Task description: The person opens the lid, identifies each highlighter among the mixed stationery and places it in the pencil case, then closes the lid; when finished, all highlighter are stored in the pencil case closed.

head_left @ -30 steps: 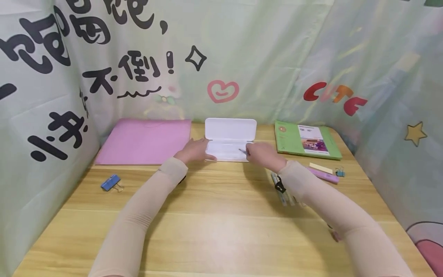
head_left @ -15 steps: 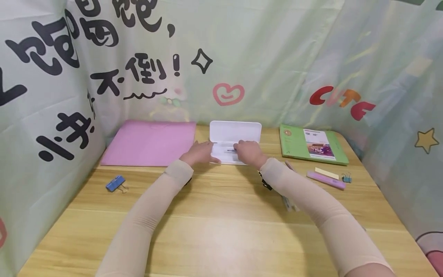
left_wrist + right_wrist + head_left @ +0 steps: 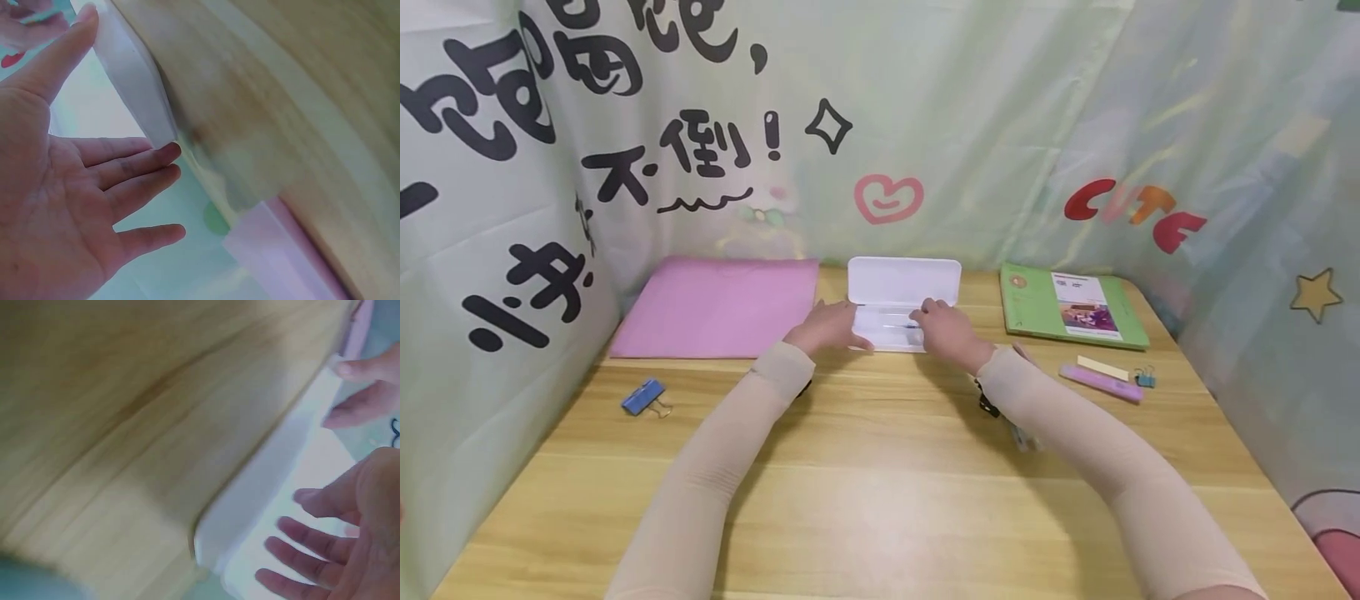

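Observation:
A white pencil case (image 3: 904, 282) lies open at the back middle of the wooden table (image 3: 865, 467), its lid standing up. A thin pen (image 3: 897, 326) lies in its tray. My left hand (image 3: 838, 323) rests at the case's left end; in the left wrist view its straight fingers (image 3: 147, 159) touch the case (image 3: 134, 81) corner and the thumb lies along its edge. My right hand (image 3: 934, 321) hovers over the tray's right part. In the right wrist view its fingers (image 3: 312, 540) are spread and hold nothing above the case (image 3: 262, 487).
A pink folder (image 3: 718, 304) lies left of the case and a green book (image 3: 1067, 306) right of it. A blue binder clip (image 3: 642, 397) sits front left. A purple highlighter (image 3: 1101, 383), a pale strip (image 3: 1102, 367) and a small clip (image 3: 1145, 380) lie right. Printed curtains enclose the table.
My right hand carried a pen leftward over the tray and let it go; the pen now lies in the tray. My left hand stayed at the case's left end.

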A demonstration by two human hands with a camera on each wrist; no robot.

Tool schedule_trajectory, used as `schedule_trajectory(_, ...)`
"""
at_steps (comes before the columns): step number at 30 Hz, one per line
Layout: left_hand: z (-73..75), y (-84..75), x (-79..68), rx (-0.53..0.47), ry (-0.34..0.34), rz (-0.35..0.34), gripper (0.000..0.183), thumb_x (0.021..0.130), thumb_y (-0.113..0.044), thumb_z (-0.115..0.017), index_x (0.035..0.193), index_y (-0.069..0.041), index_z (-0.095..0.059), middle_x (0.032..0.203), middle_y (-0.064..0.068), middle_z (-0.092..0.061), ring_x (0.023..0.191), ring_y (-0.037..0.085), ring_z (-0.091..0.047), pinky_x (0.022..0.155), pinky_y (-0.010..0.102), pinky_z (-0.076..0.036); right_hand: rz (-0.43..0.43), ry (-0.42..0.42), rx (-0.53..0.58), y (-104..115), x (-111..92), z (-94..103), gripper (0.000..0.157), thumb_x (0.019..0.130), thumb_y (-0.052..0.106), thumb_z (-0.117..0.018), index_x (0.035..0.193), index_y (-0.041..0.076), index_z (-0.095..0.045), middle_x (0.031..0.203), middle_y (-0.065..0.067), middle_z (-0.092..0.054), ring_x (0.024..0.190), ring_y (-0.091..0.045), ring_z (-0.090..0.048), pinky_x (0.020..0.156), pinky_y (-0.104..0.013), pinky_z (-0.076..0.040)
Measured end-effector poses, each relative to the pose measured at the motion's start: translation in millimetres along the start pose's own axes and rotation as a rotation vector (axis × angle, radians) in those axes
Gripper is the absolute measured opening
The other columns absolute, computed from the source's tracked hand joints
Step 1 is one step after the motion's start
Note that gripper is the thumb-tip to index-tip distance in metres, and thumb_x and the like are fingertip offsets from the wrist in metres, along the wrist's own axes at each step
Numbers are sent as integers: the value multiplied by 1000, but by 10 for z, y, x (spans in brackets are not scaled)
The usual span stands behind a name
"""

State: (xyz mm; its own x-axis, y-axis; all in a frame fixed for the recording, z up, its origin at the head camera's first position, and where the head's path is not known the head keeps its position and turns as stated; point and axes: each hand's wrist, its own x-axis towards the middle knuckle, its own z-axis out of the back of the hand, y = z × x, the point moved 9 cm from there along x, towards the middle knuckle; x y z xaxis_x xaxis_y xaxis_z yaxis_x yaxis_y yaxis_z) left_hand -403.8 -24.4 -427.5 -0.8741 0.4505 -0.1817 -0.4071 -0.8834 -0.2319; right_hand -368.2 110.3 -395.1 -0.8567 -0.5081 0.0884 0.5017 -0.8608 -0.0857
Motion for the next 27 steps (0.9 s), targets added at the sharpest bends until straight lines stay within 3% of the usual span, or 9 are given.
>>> schedule_trajectory(4, -10, 3, -12, 10, 15, 10, 86, 64, -62, -60, 130, -13, -38, 128, 4, -42, 118, 23, -36, 99, 52, -12, -26, -62, 10, -108, -249, 184, 27, 78, 2, -49, 102, 5, -59, 87, -11, -50, 75, -24, -48, 53, -34, -45)
schedule_trajectory(7, 3, 4, -19, 5, 13, 18, 85, 65, -61, -61, 130, -12, -38, 129, 4, -42, 118, 23, -35, 99, 52, -12, -86, -57, 28, -247, -463, 272, 22, 76, 4, -50, 96, 4, -58, 82, -10, -48, 70, -23, -47, 47, -34, -42)
schedule_trajectory(13, -16, 2, 14, 15, 38, 19, 87, 64, -63, -59, 129, -9, -39, 130, 6, -40, 119, 25, -35, 99, 51, -12, -200, 131, 52, -472, -888, 257, 9, 79, 17, -57, 80, 8, -56, 74, -6, -49, 67, -22, -47, 47, -36, -39)
schedule_trajectory(17, -27, 29, 26, 9, 40, 8, 88, 63, -65, -59, 127, -8, -41, 130, 7, -40, 118, 26, -35, 99, 52, -12, -188, 231, -15, -485, -1094, 216, 22, 79, 22, -58, 62, 11, -52, 62, -3, -49, 59, -22, -49, 45, -38, -39)
schedule_trajectory(23, -30, 34, 13, 4, 33, 11, 90, 63, -64, -59, 130, -8, -37, 131, 6, -39, 119, 25, -34, 99, 52, -12, -191, 313, 6, -407, -1288, 144, 25, 80, 26, -57, 60, 12, -51, 57, -1, -48, 52, -19, -48, 41, -39, -40)
schedule_trajectory(27, -13, 6, -19, 16, 45, 20, 92, 65, -62, -59, 131, -3, -34, 133, 9, -36, 121, 26, -32, 99, 50, -13, -198, 319, 20, -366, -1354, 99, 32, 74, 40, -63, 62, 13, -51, 56, 0, -48, 50, -16, -48, 44, -41, -42)
